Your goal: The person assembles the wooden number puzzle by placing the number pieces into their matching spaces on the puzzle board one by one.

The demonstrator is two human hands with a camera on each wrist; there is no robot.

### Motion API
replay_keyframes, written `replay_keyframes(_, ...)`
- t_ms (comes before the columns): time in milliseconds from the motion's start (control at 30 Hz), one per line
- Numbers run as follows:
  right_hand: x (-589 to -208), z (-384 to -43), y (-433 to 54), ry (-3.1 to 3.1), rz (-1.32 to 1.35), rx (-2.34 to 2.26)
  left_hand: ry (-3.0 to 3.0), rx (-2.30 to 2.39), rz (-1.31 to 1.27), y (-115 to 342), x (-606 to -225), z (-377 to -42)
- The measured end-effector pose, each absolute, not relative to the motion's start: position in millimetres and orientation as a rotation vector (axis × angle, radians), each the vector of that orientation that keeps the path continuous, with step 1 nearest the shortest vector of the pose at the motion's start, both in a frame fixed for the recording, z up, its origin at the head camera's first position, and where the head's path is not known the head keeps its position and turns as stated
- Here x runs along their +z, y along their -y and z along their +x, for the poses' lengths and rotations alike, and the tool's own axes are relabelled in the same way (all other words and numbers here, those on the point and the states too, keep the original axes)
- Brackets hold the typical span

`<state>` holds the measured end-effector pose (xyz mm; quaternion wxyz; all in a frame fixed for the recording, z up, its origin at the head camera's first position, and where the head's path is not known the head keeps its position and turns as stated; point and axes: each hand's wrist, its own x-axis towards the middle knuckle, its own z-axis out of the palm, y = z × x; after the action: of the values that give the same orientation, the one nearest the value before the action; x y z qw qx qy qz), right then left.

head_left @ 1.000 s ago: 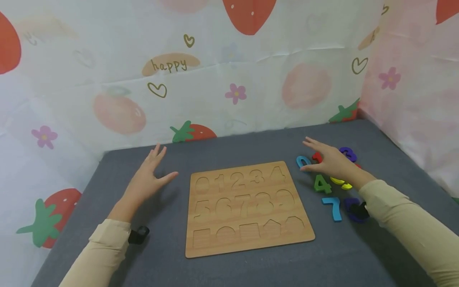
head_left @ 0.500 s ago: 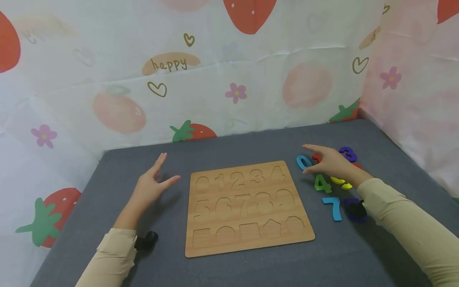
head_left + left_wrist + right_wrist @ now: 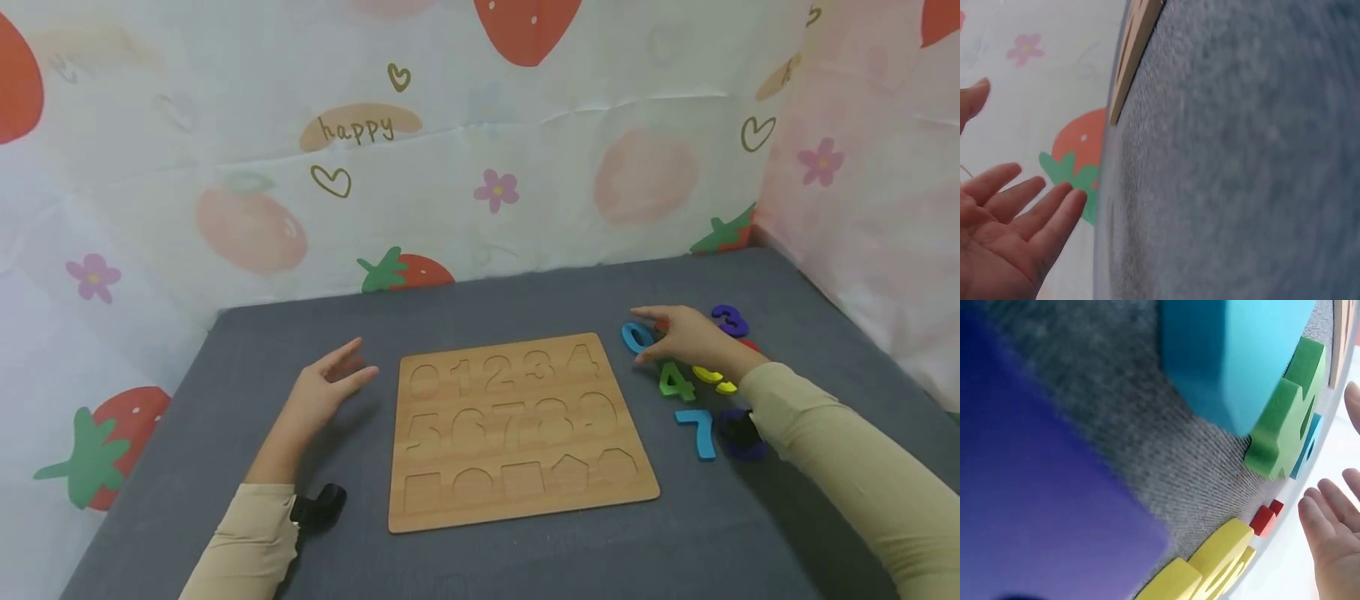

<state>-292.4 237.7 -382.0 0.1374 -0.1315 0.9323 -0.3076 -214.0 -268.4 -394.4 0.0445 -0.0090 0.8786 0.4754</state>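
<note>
My left hand point(image 3: 318, 400) hovers left of a wooden number board point(image 3: 517, 479), fingers loosely extended and holding nothing. The board has cut-out recesses of digits and shapes. Over a group of coloured number pieces at the right is my right hand point(image 3: 697, 340), thumb and fingers spread apart. Its thumb tip is beside a blue 0 point(image 3: 627, 337); whether they touch I cannot tell. A red piece point(image 3: 662, 327) lies partly hidden beneath it. In front lie a green 4 point(image 3: 684, 388) and a blue 7 point(image 3: 703, 440). The right wrist view shows the empty palm point(image 3: 1335, 550).
Yellow pieces point(image 3: 707, 375), a purple 3 point(image 3: 737, 322) and another red piece point(image 3: 750, 344) lie around the right wrist. A purple piece point(image 3: 750, 452) is partly covered by the black wrist camera point(image 3: 738, 427). A patterned cloth point(image 3: 540, 233) stands behind the grey table point(image 3: 525, 308).
My left hand has come down and nearer to me, its fingers drawing closer together. The right hand has lowered slightly toward the pieces, with less gap between thumb and fingers.
</note>
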Motion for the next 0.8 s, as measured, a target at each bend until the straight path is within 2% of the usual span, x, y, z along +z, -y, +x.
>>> replay_keyframes(333,-387.9,-301.6,-232.7,-2.653,-0.355,-0.882,-2.472,1.688,-0.018,269.9,-407.6,-214.8)
replay_keyframes(800,-394.4,-304.0,-232.6,-2.626,-0.330,-0.904,-2.346,1.762,-0.017,265.9,-419.5,-216.4)
